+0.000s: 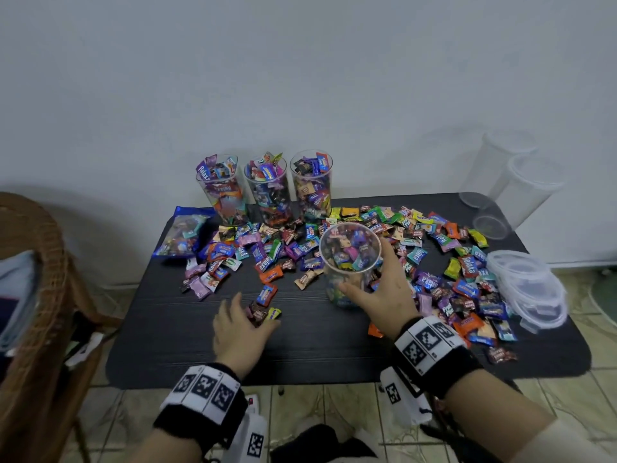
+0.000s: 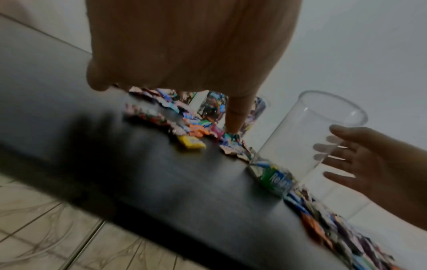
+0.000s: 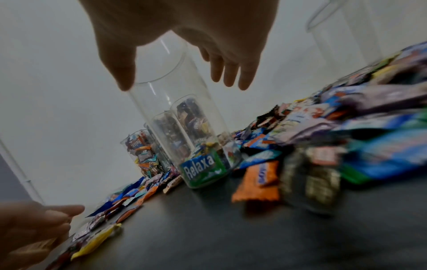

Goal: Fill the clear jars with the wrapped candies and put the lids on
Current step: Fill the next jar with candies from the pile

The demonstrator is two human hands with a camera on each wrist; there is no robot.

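A clear jar (image 1: 347, 280) stands mid-table with a shallow layer of wrapped candies in its bottom; a green wrapper shows through the wall of the jar (image 3: 175, 109). My right hand (image 1: 365, 270) is spread around it, thumb at the near left and straight fingers (image 2: 323, 146) beside the far wall. My left hand (image 1: 257, 310) lies palm down on the table, fingertips on a dark brown candy (image 1: 258, 312), a yellow candy (image 1: 274, 314) beside it. Loose candies (image 1: 434, 255) cover the table's middle and right. Three filled jars (image 1: 268, 192) stand at the back without lids.
A stack of clear lids (image 1: 531, 292) sits at the right edge. Empty clear jars (image 1: 514, 182) and a small clear cup (image 1: 490, 225) are at the back right. A blue candy bag (image 1: 183, 235) lies at the left. A wicker chair (image 1: 33, 262) stands left of the black table (image 1: 300, 355).
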